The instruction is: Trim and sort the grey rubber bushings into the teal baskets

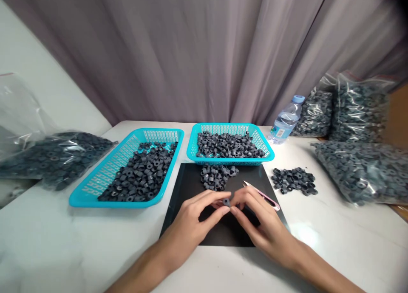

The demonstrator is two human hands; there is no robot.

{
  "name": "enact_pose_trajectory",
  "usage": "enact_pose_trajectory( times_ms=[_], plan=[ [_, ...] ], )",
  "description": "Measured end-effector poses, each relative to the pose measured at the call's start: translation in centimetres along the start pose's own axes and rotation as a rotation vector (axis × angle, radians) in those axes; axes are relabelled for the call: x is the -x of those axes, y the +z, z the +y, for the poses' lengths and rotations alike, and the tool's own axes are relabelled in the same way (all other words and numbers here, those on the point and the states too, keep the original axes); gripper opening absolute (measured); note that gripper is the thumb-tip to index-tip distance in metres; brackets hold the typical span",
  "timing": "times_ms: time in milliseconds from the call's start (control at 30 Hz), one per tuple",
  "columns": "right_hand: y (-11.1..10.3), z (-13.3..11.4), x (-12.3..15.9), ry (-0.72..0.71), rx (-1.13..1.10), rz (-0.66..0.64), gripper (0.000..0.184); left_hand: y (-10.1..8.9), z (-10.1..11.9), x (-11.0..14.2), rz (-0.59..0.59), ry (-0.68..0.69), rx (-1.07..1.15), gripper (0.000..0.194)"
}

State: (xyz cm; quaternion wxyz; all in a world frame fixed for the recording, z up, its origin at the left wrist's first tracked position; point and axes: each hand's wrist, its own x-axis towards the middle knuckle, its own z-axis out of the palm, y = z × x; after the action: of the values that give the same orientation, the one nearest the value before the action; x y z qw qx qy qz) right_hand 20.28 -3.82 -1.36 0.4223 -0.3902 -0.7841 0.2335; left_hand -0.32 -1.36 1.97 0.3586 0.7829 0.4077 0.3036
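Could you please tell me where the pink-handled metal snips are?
In the head view, the snips lie right of centre on the flat black mat, just beyond the bare right hand.

On the table (105,242), a mat (189,182) with a pile of parts (215,178) and, to the right, snips (262,195). Behind it, a basket of parts (229,160). Left, another basket (111,204), then a bag (75,150). Right, a second pile (295,180), a bottle (285,121) behind, more bags (366,170) farther right.

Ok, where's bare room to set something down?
Bare table shows in front of the left basket, left of the black mat, and right of the mat, nearer than the loose pile. Crowded: the mat's middle, with left hand, right hand, grey parts and pink tool; far right, bottle and bags.
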Motion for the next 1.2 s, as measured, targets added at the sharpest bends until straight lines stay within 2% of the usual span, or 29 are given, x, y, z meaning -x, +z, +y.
enact_pose_trajectory(
  times_ms=[133, 300, 400, 467, 600, 767, 1000, 1200],
  plan=[
    [-0.1, 0.1, 0.2, 0.057, -0.070, -0.002, 0.008, 0.5, -0.1, 0.0, 0.041, -0.051, 0.189, 0.019],
    [-0.3, 0.3, 0.2, 0.074, -0.069, 0.022, 0.007, 0.5, 0.1, -0.1, 0.073, -0.112, 0.275, 0.016],
    [-0.4, 0.2, 0.1, 0.085, -0.087, 0.030, 0.007, 0.3, -0.1, -0.4, 0.069, -0.199, 0.389, 0.015],
    [-0.4, 0.1, 0.1, 0.098, -0.098, 0.044, 0.007, 0.1, -0.1, -0.7, 0.048, -0.278, 0.507, 0.017],
    [-0.4, 0.2, 0.1, 0.103, -0.080, 0.061, 0.007, -0.3, 0.3, -0.9, -0.073, -0.467, 0.768, 0.024],
    [-0.5, 0.5, 0.0, 0.005, 0.021, 0.053, 0.008, -0.2, 0.8, -0.5, -0.081, -0.634, 0.942, 0.028],
    [-0.7, 0.6, 0.1, -0.147, 0.211, 0.033, 0.017, 0.2, 0.2, -0.5, -0.061, -0.647, 0.956, 0.021],
    [-1.0, 0.6, 0.0, -0.365, 0.486, -0.034, 0.023, 0.2, -0.2, -0.4, -0.036, -0.710, 0.941, 0.022]
  ],
)
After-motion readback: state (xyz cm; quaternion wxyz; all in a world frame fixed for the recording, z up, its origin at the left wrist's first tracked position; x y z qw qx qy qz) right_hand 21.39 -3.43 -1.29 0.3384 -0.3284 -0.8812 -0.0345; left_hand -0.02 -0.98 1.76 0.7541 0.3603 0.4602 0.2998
